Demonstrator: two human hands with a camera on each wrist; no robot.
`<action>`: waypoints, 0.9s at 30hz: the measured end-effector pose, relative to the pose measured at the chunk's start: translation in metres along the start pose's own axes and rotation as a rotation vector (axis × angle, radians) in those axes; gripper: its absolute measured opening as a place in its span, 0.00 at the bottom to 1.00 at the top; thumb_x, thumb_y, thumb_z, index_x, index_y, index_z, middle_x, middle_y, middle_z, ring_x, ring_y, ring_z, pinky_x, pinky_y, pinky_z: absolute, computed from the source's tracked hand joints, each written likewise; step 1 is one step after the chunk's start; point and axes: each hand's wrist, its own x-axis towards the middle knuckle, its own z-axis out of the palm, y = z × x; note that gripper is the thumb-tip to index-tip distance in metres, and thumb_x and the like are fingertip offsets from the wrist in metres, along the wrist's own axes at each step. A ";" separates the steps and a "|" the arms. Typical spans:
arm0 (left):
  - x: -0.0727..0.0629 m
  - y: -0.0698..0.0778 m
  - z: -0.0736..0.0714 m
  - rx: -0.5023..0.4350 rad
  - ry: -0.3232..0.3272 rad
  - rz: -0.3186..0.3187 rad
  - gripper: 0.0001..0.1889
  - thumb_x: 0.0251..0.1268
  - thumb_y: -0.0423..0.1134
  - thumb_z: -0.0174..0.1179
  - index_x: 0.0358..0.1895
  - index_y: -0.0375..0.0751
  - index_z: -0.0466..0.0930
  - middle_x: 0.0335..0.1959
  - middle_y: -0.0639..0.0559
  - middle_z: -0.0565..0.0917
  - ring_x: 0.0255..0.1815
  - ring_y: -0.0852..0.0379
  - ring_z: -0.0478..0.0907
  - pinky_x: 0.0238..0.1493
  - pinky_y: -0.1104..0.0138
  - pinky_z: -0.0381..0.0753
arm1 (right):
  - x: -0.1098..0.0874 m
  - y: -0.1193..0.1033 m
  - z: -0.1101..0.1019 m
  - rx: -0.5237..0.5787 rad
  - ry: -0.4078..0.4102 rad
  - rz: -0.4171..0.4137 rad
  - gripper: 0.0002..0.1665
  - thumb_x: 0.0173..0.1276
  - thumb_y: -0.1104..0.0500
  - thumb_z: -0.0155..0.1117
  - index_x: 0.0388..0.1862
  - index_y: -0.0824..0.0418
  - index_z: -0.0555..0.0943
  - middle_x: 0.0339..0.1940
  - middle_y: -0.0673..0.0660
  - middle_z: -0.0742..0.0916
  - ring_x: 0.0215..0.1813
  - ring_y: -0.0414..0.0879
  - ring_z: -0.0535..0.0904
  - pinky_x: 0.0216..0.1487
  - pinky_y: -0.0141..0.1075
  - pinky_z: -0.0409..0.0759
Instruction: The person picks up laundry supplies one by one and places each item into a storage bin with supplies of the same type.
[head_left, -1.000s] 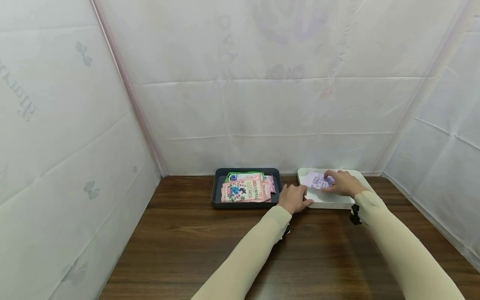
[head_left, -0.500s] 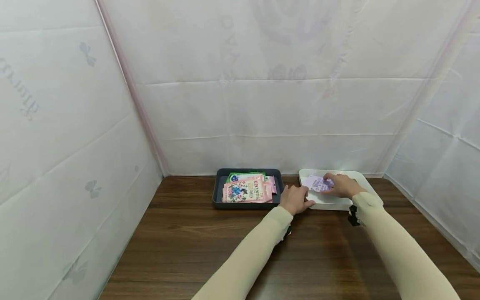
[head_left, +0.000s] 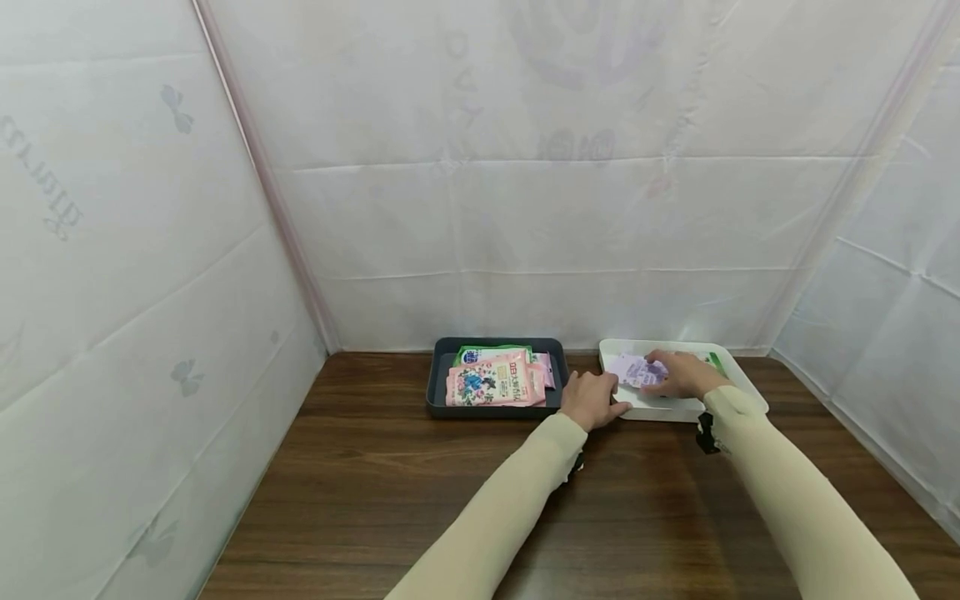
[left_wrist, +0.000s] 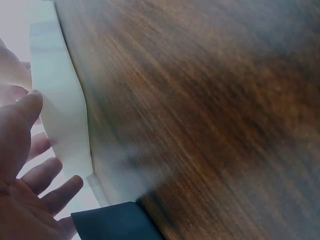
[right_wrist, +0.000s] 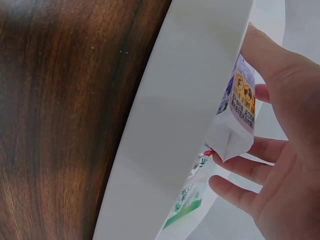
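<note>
My left hand [head_left: 588,400] rests at the near-left corner of a white tray [head_left: 626,412]. In the left wrist view its thumb [left_wrist: 31,106] touches the tray's edge, with the other fingers spread loosely alongside. My right hand [head_left: 682,375] reaches over that tray and pinches a purple-and-white packet [head_left: 636,371] between thumb and fingers. The packet's printed end [right_wrist: 242,95] shows in the right wrist view, low within the tray. Below it is a green-and-white packet [right_wrist: 187,202], also visible as a green corner [head_left: 715,362] beyond the right hand.
A dark grey tray [head_left: 437,387] stands left of the white one. Inside, a pink floral packet [head_left: 491,379] lies over other pink packets and a green-and-white packet [head_left: 487,350]. Both trays stand on a brown wooden table [head_left: 360,483], close to a white sheet wall [head_left: 465,217].
The purple packet has shifted slightly with my right hand inside the white tray. A green corner has come into view beyond that hand. My left hand has stayed at the tray's corner.
</note>
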 end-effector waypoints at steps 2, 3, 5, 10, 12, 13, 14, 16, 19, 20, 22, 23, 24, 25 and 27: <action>-0.001 0.000 0.000 -0.004 -0.003 -0.002 0.18 0.68 0.65 0.62 0.44 0.57 0.83 0.32 0.64 0.84 0.39 0.63 0.81 0.66 0.60 0.72 | -0.001 -0.001 0.000 0.000 -0.008 0.004 0.43 0.65 0.42 0.75 0.67 0.68 0.74 0.59 0.78 0.81 0.61 0.77 0.75 0.57 0.67 0.75; -0.001 0.000 0.000 -0.004 -0.004 -0.004 0.18 0.69 0.65 0.62 0.44 0.57 0.83 0.32 0.64 0.84 0.40 0.63 0.82 0.68 0.59 0.71 | -0.001 -0.002 0.000 -0.006 -0.009 0.006 0.43 0.65 0.42 0.74 0.68 0.68 0.74 0.59 0.78 0.81 0.61 0.77 0.75 0.57 0.68 0.75; -0.002 0.001 0.000 -0.004 -0.001 -0.002 0.18 0.69 0.65 0.62 0.44 0.57 0.83 0.33 0.64 0.84 0.41 0.63 0.82 0.69 0.59 0.70 | -0.002 -0.002 0.001 -0.013 -0.011 0.013 0.44 0.65 0.41 0.74 0.69 0.68 0.73 0.59 0.78 0.81 0.60 0.77 0.75 0.56 0.68 0.75; -0.003 0.001 -0.001 -0.003 0.011 0.001 0.18 0.69 0.65 0.62 0.44 0.57 0.83 0.33 0.64 0.85 0.40 0.63 0.82 0.66 0.60 0.72 | -0.003 -0.001 0.004 -0.039 -0.004 0.017 0.45 0.64 0.40 0.74 0.69 0.67 0.73 0.58 0.78 0.81 0.58 0.79 0.75 0.53 0.70 0.76; -0.003 0.001 -0.001 -0.002 0.013 0.002 0.18 0.69 0.65 0.62 0.44 0.57 0.83 0.32 0.63 0.85 0.39 0.63 0.82 0.64 0.60 0.72 | -0.004 -0.002 0.005 -0.049 -0.007 0.033 0.44 0.64 0.41 0.74 0.70 0.66 0.73 0.58 0.78 0.80 0.58 0.81 0.74 0.52 0.72 0.75; -0.003 0.001 -0.001 -0.001 0.012 0.001 0.18 0.68 0.65 0.62 0.45 0.57 0.83 0.32 0.63 0.85 0.39 0.63 0.82 0.64 0.60 0.72 | -0.004 -0.003 0.005 -0.050 -0.011 0.041 0.44 0.64 0.41 0.74 0.70 0.65 0.73 0.59 0.79 0.80 0.59 0.81 0.73 0.52 0.73 0.75; -0.003 0.001 -0.001 -0.001 0.011 0.000 0.18 0.68 0.65 0.62 0.45 0.57 0.83 0.32 0.63 0.85 0.39 0.63 0.81 0.64 0.61 0.72 | -0.005 -0.003 0.006 -0.052 -0.015 0.055 0.43 0.64 0.41 0.74 0.70 0.64 0.74 0.59 0.78 0.79 0.59 0.82 0.72 0.52 0.74 0.75; -0.002 0.001 -0.001 0.000 0.008 -0.002 0.18 0.68 0.65 0.63 0.45 0.57 0.83 0.32 0.63 0.85 0.39 0.63 0.81 0.63 0.61 0.72 | -0.005 -0.004 0.005 -0.055 -0.022 0.071 0.42 0.65 0.42 0.74 0.70 0.63 0.74 0.58 0.78 0.79 0.60 0.83 0.71 0.50 0.75 0.74; -0.001 0.001 0.000 0.001 0.001 -0.003 0.18 0.68 0.65 0.62 0.45 0.57 0.83 0.32 0.63 0.84 0.39 0.63 0.81 0.62 0.61 0.72 | -0.005 -0.003 0.005 -0.059 -0.033 0.081 0.41 0.65 0.42 0.74 0.70 0.62 0.74 0.58 0.78 0.79 0.60 0.84 0.70 0.49 0.75 0.75; -0.001 0.001 0.001 0.001 0.000 -0.005 0.18 0.68 0.65 0.63 0.44 0.57 0.83 0.32 0.63 0.84 0.39 0.63 0.81 0.61 0.61 0.72 | -0.005 -0.002 0.006 -0.063 -0.036 0.081 0.41 0.65 0.42 0.73 0.70 0.62 0.74 0.58 0.79 0.78 0.60 0.85 0.70 0.49 0.75 0.75; -0.001 0.000 0.001 0.003 0.002 -0.005 0.18 0.68 0.65 0.63 0.44 0.57 0.82 0.32 0.63 0.84 0.38 0.63 0.81 0.61 0.62 0.72 | -0.005 -0.002 0.005 -0.064 -0.041 0.080 0.42 0.66 0.41 0.73 0.71 0.61 0.73 0.59 0.79 0.78 0.61 0.85 0.69 0.49 0.75 0.75; -0.001 0.000 0.001 0.004 0.002 -0.004 0.18 0.68 0.65 0.62 0.44 0.57 0.82 0.32 0.63 0.84 0.38 0.63 0.81 0.60 0.62 0.73 | -0.005 -0.001 0.006 -0.063 -0.043 0.078 0.42 0.66 0.41 0.72 0.71 0.61 0.73 0.59 0.79 0.78 0.61 0.86 0.69 0.49 0.75 0.75; -0.001 0.000 0.001 0.006 0.004 -0.004 0.18 0.68 0.65 0.63 0.43 0.57 0.82 0.32 0.63 0.84 0.38 0.63 0.81 0.60 0.62 0.73 | -0.005 -0.001 0.005 -0.063 -0.043 0.074 0.42 0.67 0.40 0.72 0.71 0.61 0.73 0.59 0.79 0.77 0.61 0.86 0.69 0.49 0.75 0.75; -0.001 0.000 0.001 0.006 0.006 -0.004 0.18 0.68 0.65 0.63 0.43 0.57 0.82 0.32 0.63 0.84 0.38 0.63 0.81 0.60 0.62 0.73 | -0.006 -0.002 0.005 -0.062 -0.044 0.071 0.41 0.67 0.40 0.71 0.71 0.61 0.73 0.60 0.79 0.77 0.61 0.86 0.68 0.49 0.75 0.75; -0.002 0.000 0.001 0.006 0.006 -0.002 0.18 0.68 0.65 0.62 0.43 0.57 0.82 0.32 0.63 0.84 0.37 0.63 0.80 0.59 0.62 0.73 | -0.007 -0.002 0.005 -0.056 -0.043 0.063 0.41 0.69 0.40 0.70 0.72 0.61 0.72 0.61 0.80 0.77 0.62 0.86 0.68 0.51 0.75 0.74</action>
